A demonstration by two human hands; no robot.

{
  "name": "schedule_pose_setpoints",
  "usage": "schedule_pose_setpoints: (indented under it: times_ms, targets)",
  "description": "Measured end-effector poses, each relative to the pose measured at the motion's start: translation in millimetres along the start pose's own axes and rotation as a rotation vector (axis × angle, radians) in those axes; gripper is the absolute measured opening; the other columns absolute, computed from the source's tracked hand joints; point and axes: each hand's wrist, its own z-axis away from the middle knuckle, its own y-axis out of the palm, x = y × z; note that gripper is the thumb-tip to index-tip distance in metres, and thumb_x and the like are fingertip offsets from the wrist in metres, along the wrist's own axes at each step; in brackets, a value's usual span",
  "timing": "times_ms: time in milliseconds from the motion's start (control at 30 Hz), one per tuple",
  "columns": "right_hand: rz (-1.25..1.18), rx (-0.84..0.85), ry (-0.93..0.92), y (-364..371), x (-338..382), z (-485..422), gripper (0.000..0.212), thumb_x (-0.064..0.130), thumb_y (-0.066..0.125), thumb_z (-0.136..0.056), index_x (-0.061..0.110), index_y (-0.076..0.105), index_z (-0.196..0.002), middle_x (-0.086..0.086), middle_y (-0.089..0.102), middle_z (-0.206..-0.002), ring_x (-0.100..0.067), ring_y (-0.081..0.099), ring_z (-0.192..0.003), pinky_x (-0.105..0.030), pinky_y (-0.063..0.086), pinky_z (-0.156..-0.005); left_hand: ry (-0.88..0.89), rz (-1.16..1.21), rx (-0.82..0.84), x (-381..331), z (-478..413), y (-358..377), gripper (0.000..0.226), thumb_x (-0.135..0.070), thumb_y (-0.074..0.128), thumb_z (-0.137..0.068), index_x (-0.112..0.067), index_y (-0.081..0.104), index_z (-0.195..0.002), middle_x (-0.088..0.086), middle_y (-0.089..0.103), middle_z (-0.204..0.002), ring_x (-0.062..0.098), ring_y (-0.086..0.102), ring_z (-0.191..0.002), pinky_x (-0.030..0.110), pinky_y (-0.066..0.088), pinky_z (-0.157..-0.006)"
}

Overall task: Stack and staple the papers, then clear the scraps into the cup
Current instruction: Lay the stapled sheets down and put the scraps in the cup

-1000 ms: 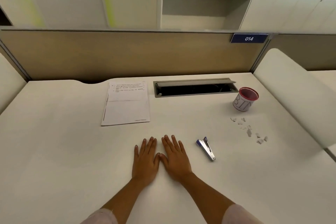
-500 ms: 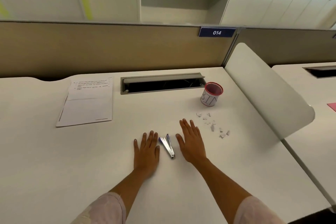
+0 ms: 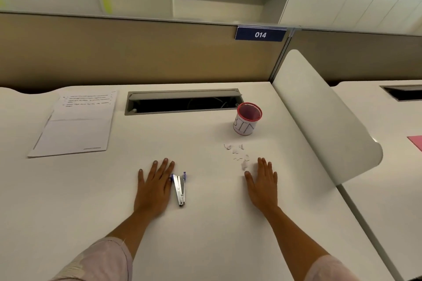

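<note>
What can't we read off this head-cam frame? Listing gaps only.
- Papers: printed lines too small and blurred to read; sheet count not visible from above.
- Cup: contents hidden by its wall and angle.
- Scraps: too small to count.
- Stapler: contact with left hand unclear.
- Cable slot: interior too dark.
- Pink item: cut off by right edge.

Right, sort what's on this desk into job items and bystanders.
Job items: papers, stapler, scraps, cup, left hand, right hand.

Bystanders: cable tray, 014 sign, pink sheet on the next desk.
</note>
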Motion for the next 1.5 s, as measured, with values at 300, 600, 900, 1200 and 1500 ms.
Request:
schedule_pose_setpoints:
  times_ms: [300, 600, 900, 1200, 1500]
  targets:
    - [0.107, 0.031, 0.000, 17, 5, -24, 0.080, 0.059, 0.024, -0.094, 0.009, 0.000, -0.151, -0.004, 0.001, -0.161, -0.018, -0.006, -0.147, -0.042, -0.005, -0.119, -0.019, 0.030, -0.018, 2, 0, 4, 0.054, -0.044, 0.005, -0.095, -0.039, 0.014, -0.148, -0.017, 0.012, -0.156, 0.011, 0.006, -0.145, 0.047, 0.003, -0.114]
    - [-0.060, -0.006, -0.010, -6, 11, -43, 0.077, 0.061, 0.059, -0.079, 0.017, 0.039, -0.140, -0.003, 0.038, -0.147, -0.026, 0.027, -0.136, -0.040, 0.027, -0.110, -0.029, 0.046, -0.028, -1, 0, 2, 0.056, -0.045, 0.004, -0.093, -0.041, 0.012, -0.148, -0.018, 0.010, -0.156, 0.008, 0.001, -0.145, 0.046, 0.001, -0.115]
    - [-0.217, 0.099, 0.002, -4, 22, -47, 0.036, 0.022, 0.065, -0.087, 0.016, 0.057, -0.122, -0.009, 0.045, -0.127, -0.029, 0.045, -0.117, -0.031, 0.039, -0.094, -0.030, 0.068, -0.056, 0, -1, 4, 0.052, -0.042, 0.013, -0.095, -0.041, 0.020, -0.146, -0.016, 0.018, -0.155, 0.011, 0.010, -0.145, 0.048, 0.006, -0.114]
    - [-0.158, 0.158, -0.001, -6, 26, -65, 0.009, 0.008, 0.059, -0.088, 0.011, 0.065, -0.082, -0.008, 0.062, -0.089, -0.022, 0.057, -0.076, -0.024, 0.040, -0.065, -0.027, 0.069, -0.076, 1, -2, 5, 0.052, -0.041, 0.014, -0.095, -0.039, 0.024, -0.146, -0.016, 0.021, -0.155, 0.013, 0.014, -0.145, 0.049, 0.009, -0.114]
    - [-0.455, 0.383, 0.158, -51, 31, -93, 0.010, 0.012, 0.070, -0.083, 0.015, 0.067, -0.074, -0.002, 0.064, -0.071, -0.015, 0.058, -0.069, -0.023, 0.045, -0.065, -0.033, 0.044, -0.058, 0, -1, 4, 0.052, -0.041, 0.014, -0.096, -0.040, 0.021, -0.147, -0.016, 0.020, -0.155, 0.013, 0.012, -0.145, 0.049, 0.008, -0.115]
